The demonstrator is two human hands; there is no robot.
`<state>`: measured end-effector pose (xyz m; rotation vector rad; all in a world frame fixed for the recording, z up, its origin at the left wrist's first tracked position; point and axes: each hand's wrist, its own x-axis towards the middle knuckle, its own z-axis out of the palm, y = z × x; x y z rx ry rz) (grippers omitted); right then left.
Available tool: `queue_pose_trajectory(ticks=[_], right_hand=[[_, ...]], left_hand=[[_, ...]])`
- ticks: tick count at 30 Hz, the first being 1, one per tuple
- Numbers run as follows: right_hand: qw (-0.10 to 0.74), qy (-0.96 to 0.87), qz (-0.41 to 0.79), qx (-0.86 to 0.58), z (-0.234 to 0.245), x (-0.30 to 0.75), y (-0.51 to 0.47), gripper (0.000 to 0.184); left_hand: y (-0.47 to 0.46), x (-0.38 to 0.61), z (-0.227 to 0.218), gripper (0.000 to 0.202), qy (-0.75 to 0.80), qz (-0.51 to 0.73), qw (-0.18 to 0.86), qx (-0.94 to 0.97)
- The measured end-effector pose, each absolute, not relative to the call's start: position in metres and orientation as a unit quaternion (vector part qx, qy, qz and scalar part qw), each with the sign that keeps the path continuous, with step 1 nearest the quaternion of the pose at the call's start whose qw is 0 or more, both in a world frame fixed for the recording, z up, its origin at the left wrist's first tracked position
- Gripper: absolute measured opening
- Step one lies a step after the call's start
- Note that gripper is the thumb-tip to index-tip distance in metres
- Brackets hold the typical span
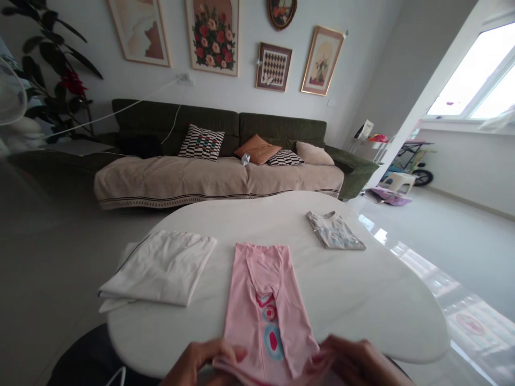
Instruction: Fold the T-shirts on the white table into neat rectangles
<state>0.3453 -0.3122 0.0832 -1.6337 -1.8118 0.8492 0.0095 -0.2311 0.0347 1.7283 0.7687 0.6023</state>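
A pink garment [241, 289] with a red and blue print lies lengthwise on the white table, its sides turned in toward the middle. At its near end my left hand [201, 362] pinches the left corner of the hem, thumb on top. My right hand [350, 362] grips the right corner of the same edge, its fingers partly blurred. Between both hands the near edge is lifted and curls toward me. A folded white garment [161, 268] with a dark trim line rests at the left, and a folded grey patterned shirt [336, 230] sits at the far right.
The rounded white table [362, 300] stands before a dark green sofa [217, 120] with a beige cover and several cushions. A plant [52, 64] and part of a fan [12, 94] are at the left. A white stool [400, 182] stands on the floor at the right.
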Motion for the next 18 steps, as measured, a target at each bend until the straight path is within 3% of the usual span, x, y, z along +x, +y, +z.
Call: queue_pose_trajectory(ticks=[5, 12, 18], right_hand=[[0.431, -0.535, 0.411, -0.599, 0.078, 0.35, -0.174, 0.034], [0.433, -0.466, 0.407, -0.656, -0.009, 0.345, -0.091, 0.032], [0.443, -0.496, 0.339, -0.666, -0.025, 0.357, -0.091, 0.032]], left_hand=[[-0.125, 0.077, 0.046, 0.038, 0.418, 0.408, 0.591, 0.557], [-0.033, 0.113, -0.012, 0.035, 0.503, 0.382, 0.616, 0.471], [-0.024, 0.11, -0.026, 0.034, 0.491, 0.396, 0.58, 0.516]])
